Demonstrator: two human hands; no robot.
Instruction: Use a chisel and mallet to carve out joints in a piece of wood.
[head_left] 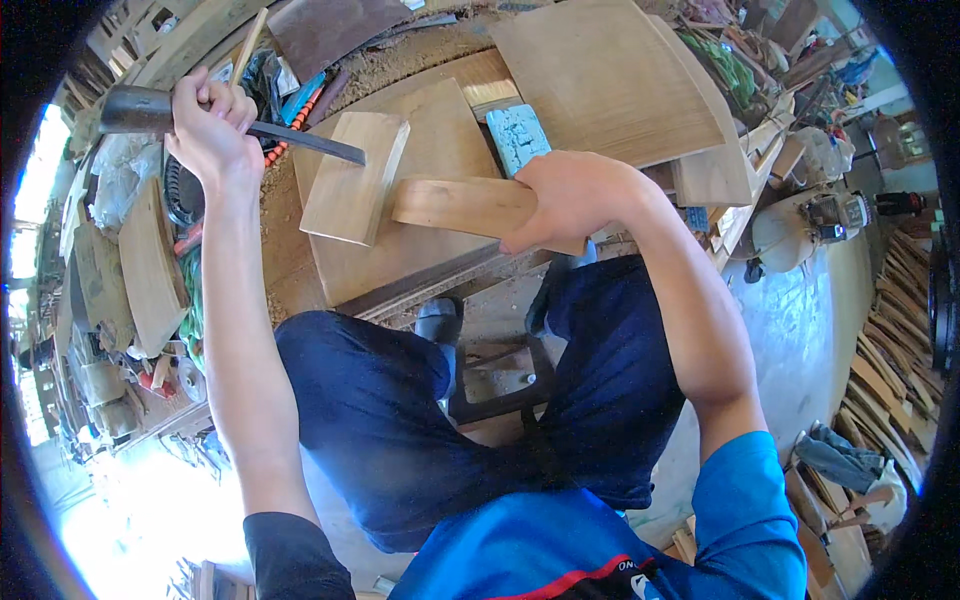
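Observation:
My left hand [217,122] is closed around a chisel [310,141], whose thick dark handle sticks out to the left. The chisel's steel blade points right, and its tip lies over the upper face of a pale wooden block [340,205]; whether it touches or enters the wood I cannot tell. In my right hand [580,195] is a thick wooden bar [465,204], gripped at its right end. The bar's free end reaches left, close to the block's right edge. Beneath both lies a flat wooden board [440,130].
A light blue speckled block [518,138] lies beyond my right hand. A wide wooden panel [610,80] rests at the back right. Sawdust, a plastic bag [128,185] and scraps clutter the left. A machine with a rounded tank [785,235] stands at right, near stacked wood strips [895,350].

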